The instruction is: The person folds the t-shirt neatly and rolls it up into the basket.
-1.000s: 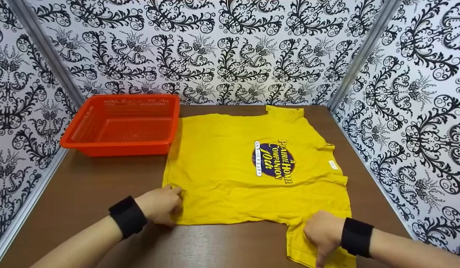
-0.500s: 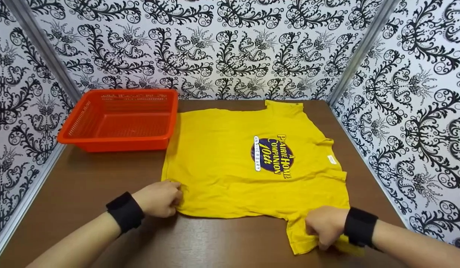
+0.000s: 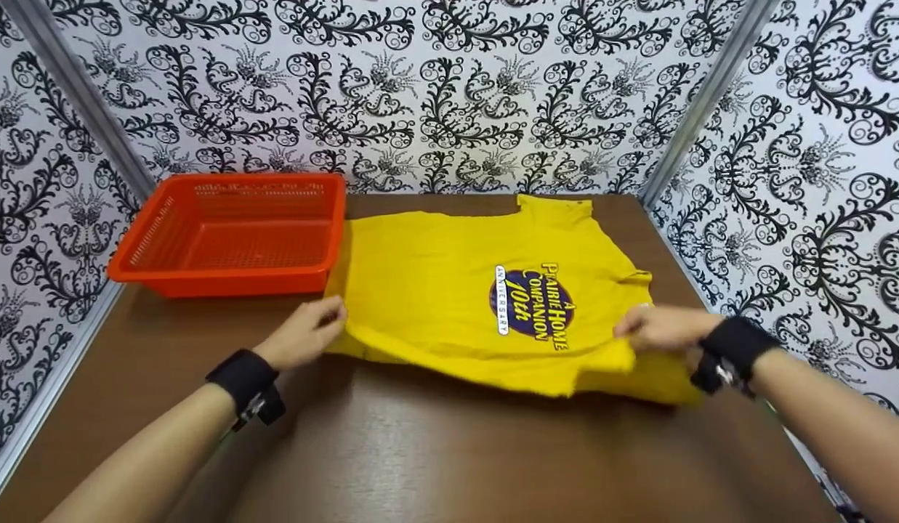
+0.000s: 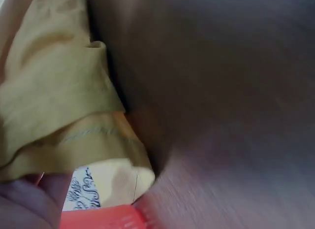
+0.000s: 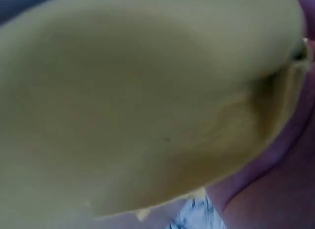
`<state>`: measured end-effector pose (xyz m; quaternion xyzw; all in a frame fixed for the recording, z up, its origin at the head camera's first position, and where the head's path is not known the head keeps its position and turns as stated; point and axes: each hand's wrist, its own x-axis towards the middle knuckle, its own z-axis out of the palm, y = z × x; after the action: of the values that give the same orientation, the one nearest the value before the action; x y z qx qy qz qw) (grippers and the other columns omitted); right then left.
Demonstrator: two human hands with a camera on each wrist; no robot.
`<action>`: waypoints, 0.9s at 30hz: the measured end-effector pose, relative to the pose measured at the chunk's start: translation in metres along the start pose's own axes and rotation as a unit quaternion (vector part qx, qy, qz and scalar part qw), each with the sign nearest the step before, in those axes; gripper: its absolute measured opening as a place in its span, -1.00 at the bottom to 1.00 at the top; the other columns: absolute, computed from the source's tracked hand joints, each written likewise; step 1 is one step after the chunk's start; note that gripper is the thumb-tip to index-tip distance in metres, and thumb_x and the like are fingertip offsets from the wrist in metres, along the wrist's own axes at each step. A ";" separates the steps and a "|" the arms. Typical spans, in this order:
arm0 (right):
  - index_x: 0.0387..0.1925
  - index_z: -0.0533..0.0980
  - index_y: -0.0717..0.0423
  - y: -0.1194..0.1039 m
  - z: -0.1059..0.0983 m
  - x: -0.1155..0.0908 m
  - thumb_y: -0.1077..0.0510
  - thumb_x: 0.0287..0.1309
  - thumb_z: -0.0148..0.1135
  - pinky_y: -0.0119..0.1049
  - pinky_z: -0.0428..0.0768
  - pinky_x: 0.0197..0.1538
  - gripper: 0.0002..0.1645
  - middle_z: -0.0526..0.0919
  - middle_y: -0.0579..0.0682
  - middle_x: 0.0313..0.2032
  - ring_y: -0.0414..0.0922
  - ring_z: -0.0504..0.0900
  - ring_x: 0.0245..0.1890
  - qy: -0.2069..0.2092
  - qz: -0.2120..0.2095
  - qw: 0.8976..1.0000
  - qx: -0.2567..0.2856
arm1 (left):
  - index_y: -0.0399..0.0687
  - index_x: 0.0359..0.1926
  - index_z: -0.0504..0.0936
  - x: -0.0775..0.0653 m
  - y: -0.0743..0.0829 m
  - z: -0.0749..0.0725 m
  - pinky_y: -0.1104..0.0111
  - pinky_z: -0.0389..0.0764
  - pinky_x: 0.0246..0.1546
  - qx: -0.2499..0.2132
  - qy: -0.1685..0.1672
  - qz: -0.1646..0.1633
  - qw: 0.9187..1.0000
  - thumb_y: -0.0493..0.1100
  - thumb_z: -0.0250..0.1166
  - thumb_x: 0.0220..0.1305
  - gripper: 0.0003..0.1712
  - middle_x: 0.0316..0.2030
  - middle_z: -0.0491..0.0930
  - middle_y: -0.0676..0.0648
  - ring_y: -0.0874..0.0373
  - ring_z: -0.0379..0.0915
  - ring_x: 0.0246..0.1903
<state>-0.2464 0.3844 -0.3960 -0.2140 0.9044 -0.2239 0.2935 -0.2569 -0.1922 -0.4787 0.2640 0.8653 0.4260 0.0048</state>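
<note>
A yellow T-shirt (image 3: 420, 283) with a purple printed emblem lies sideways on the brown table, its hem to the left and its collar to the right. My left hand (image 3: 309, 333) pinches the near hem corner and holds it raised. The near sleeve is in the grip of my right hand (image 3: 656, 328), lifted so the shirt's near side bends up and inward. In the left wrist view the stitched hem (image 4: 98, 140) hangs from the fingers. Blurred yellow cloth (image 5: 138, 111) fills most of the right wrist view, the hand at its right edge.
An orange plastic basket (image 3: 256, 274) with slotted walls stands at the back left, right against the shirt's hem. Patterned panels (image 3: 434, 94) with metal corner posts enclose the back and sides. Brown tabletop (image 3: 420, 465) shows in front of the shirt.
Both hands have moved away from the near edge toward the back, lifting the shirt's near hem corner and sleeve. The near side, flat before, is now raised and folding over.
</note>
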 end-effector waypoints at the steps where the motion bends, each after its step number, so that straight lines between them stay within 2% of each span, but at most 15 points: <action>1: 0.07 0.59 0.50 0.003 -0.008 0.004 0.26 0.23 0.24 0.16 0.60 0.26 -0.56 0.64 0.45 0.11 0.20 0.63 0.09 0.026 0.014 1.000 0.006 | -0.14 -0.26 0.53 0.004 -0.001 0.001 0.39 0.39 -0.25 -0.013 0.019 -0.008 1.000 -0.35 0.17 0.52 -0.87 -0.41 0.40 0.06 0.21 0.34 -0.38; 4: -0.14 0.60 0.44 0.024 -0.025 0.028 0.26 0.22 0.23 0.02 0.63 0.12 -0.72 0.67 0.37 -0.08 0.15 0.64 -0.09 0.089 -0.013 0.996 0.002 | -0.19 -0.22 0.53 0.018 -0.012 0.005 0.34 0.38 -0.29 -0.025 0.061 -0.051 0.996 -0.33 0.18 0.45 -0.96 -0.40 0.45 0.00 0.15 0.35 -0.39; 6: -0.31 0.57 0.24 0.042 -0.030 0.046 0.27 0.18 0.25 -0.18 0.56 -0.12 -0.92 0.63 0.16 -0.31 -0.02 0.56 -0.31 0.139 -0.031 0.989 -0.035 | -0.16 -0.18 0.52 0.026 -0.032 0.013 0.32 0.37 -0.32 -0.006 0.078 -0.079 0.994 -0.28 0.19 0.46 -0.97 -0.39 0.46 -0.04 0.10 0.34 -0.41; 8: -0.34 0.56 0.12 0.060 -0.030 0.062 0.27 0.23 0.26 -0.26 0.45 -0.25 -0.97 0.57 0.00 -0.41 -0.13 0.47 -0.41 0.183 -0.029 0.980 -0.080 | -0.11 -0.13 0.50 0.034 -0.056 0.022 0.27 0.39 -0.30 0.026 0.078 -0.112 0.990 -0.20 0.21 0.50 -0.93 -0.36 0.49 -0.07 0.06 0.37 -0.38; 10: -0.24 0.61 0.16 0.074 -0.026 0.075 0.25 0.33 0.26 -0.18 0.49 -0.23 -0.95 0.64 0.07 -0.37 -0.06 0.55 -0.39 0.206 -0.001 0.972 -0.111 | -0.10 -0.08 0.50 0.039 -0.082 0.031 0.21 0.47 -0.26 0.062 0.067 -0.139 0.986 -0.14 0.23 0.52 -0.86 -0.31 0.57 -0.13 -0.01 0.46 -0.33; 11: -0.14 0.64 0.24 0.078 -0.024 0.079 0.22 0.39 0.26 -0.10 0.58 -0.17 -0.86 0.71 0.18 -0.29 0.04 0.64 -0.32 0.210 0.017 0.970 -0.119 | -0.10 -0.06 0.51 0.042 -0.094 0.035 0.19 0.52 -0.22 0.079 0.059 -0.154 0.983 -0.10 0.26 0.52 -0.82 -0.26 0.62 -0.15 -0.04 0.52 -0.28; 13: 0.08 0.62 0.34 0.085 -0.019 0.085 0.14 0.48 0.27 0.12 0.64 -0.01 -0.66 0.74 0.37 -0.09 0.25 0.71 -0.13 0.207 0.050 0.969 -0.128 | -0.16 0.01 0.55 0.043 -0.109 0.038 0.07 0.61 -0.10 0.095 0.036 -0.178 0.979 -0.04 0.34 0.47 -0.69 -0.13 0.69 -0.24 -0.13 0.61 -0.14; 15: 0.21 0.57 0.38 0.089 -0.016 0.087 0.11 0.51 0.27 0.27 0.62 0.11 -0.55 0.72 0.44 0.04 0.35 0.70 0.02 0.205 0.064 0.969 -0.123 | -0.27 0.10 0.60 0.043 -0.118 0.037 -0.03 0.65 0.05 0.096 0.023 -0.186 0.978 -0.05 0.40 0.37 -0.56 0.03 0.72 -0.34 -0.22 0.65 0.01; 16: 0.21 0.58 0.36 0.091 -0.016 0.087 0.12 0.50 0.28 0.24 0.64 0.11 -0.56 0.73 0.41 0.03 0.32 0.71 0.00 0.206 0.060 0.970 -0.115 | -0.30 0.13 0.62 0.042 -0.115 0.035 -0.01 0.64 0.09 0.091 0.019 -0.188 0.978 -0.07 0.41 0.33 -0.52 0.08 0.72 -0.36 -0.21 0.65 0.06; 19: -0.07 0.66 0.28 0.097 -0.022 0.087 0.14 0.51 0.28 -0.06 0.63 -0.13 -0.76 0.71 0.15 -0.28 0.07 0.64 -0.31 0.212 0.045 0.974 -0.062 | -0.42 0.16 0.67 0.037 -0.083 0.024 0.13 0.67 -0.05 0.059 0.022 -0.185 0.981 -0.19 0.32 0.33 -0.53 0.09 0.72 -0.42 -0.16 0.67 -0.07; 20: -0.15 0.68 0.26 0.098 -0.025 0.087 0.10 0.52 0.28 -0.14 0.58 -0.21 -0.74 0.65 0.07 -0.37 -0.01 0.57 -0.38 0.221 0.050 0.973 -0.044 | -0.44 0.18 0.67 0.036 -0.073 0.021 0.20 0.65 -0.11 0.049 0.026 -0.186 0.981 -0.22 0.27 0.36 -0.54 0.09 0.72 -0.44 -0.13 0.67 -0.13; 22: -0.28 0.65 0.26 0.099 -0.030 0.087 -0.05 0.57 0.24 -0.21 0.47 -0.30 -0.56 0.57 0.02 -0.46 -0.06 0.48 -0.46 0.246 0.083 0.966 -0.016 | -0.48 0.19 0.68 0.035 -0.053 0.016 0.29 0.57 -0.24 0.037 0.037 -0.194 0.980 -0.24 0.19 0.47 -0.57 0.08 0.72 -0.47 -0.06 0.61 -0.25; 24: -0.12 0.64 0.41 0.095 -0.032 0.087 -0.24 0.57 0.18 -0.07 0.59 -0.23 -0.31 0.66 0.25 -0.35 0.12 0.61 -0.39 0.270 0.142 0.952 -0.004 | -0.50 0.21 0.66 0.036 -0.058 0.018 0.25 0.58 -0.25 0.040 0.051 -0.211 0.975 -0.18 0.18 0.56 -0.55 0.08 0.71 -0.49 -0.08 0.62 -0.26; 25: -0.01 0.59 0.48 0.093 -0.032 0.086 -0.34 0.54 0.15 0.04 0.64 -0.14 -0.17 0.67 0.39 -0.25 0.25 0.66 -0.29 0.276 0.178 0.945 -0.002 | -0.51 0.23 0.64 0.038 -0.069 0.020 0.21 0.60 -0.22 0.045 0.052 -0.217 0.974 -0.13 0.19 0.58 -0.51 0.11 0.69 -0.51 -0.11 0.63 -0.23; 27: 0.29 0.40 0.60 0.087 -0.029 0.081 -0.42 0.49 0.15 0.29 0.62 0.13 0.07 0.58 0.61 0.10 0.48 0.63 0.04 0.273 0.226 0.935 -0.003 | -0.52 0.26 0.61 0.042 -0.087 0.025 0.12 0.65 -0.13 0.062 0.050 -0.228 0.970 -0.03 0.19 0.60 -0.42 0.14 0.68 -0.52 -0.16 0.64 -0.12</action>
<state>-0.3470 0.4209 -0.4563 0.0648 0.9749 -0.1985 0.0774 -0.3263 -0.1979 -0.5496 0.0377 0.9266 0.3719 0.0419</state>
